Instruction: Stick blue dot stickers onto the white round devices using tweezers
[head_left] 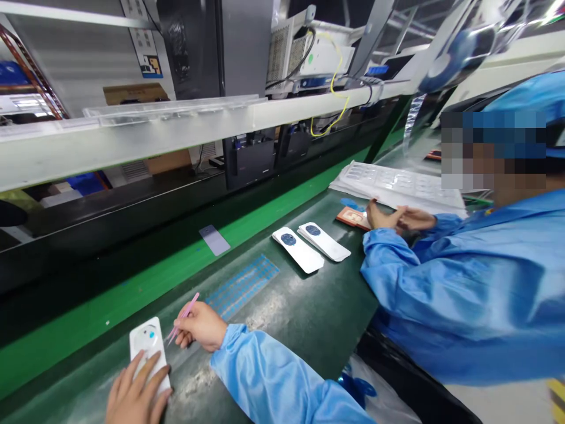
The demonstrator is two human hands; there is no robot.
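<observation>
My left hand (135,393) lies with its fingers spread flat on a white rectangular part (147,347) on the dark green work surface (309,318), pinning its near end. A round window with a small blue dot shows near the part's far end. My right hand (199,325) is closed around pink tweezers (183,317), whose tips point toward the white part's right edge. Both my arms wear blue sleeves.
Two more white parts (298,249) (324,241) with dark round windows lie ahead. A strip of blue tape pieces (242,285) sits beyond my right hand. A co-worker in blue (463,288) at right handles a small orange item beside stacked clear trays (397,185). A bright green belt (145,282) runs along the bench.
</observation>
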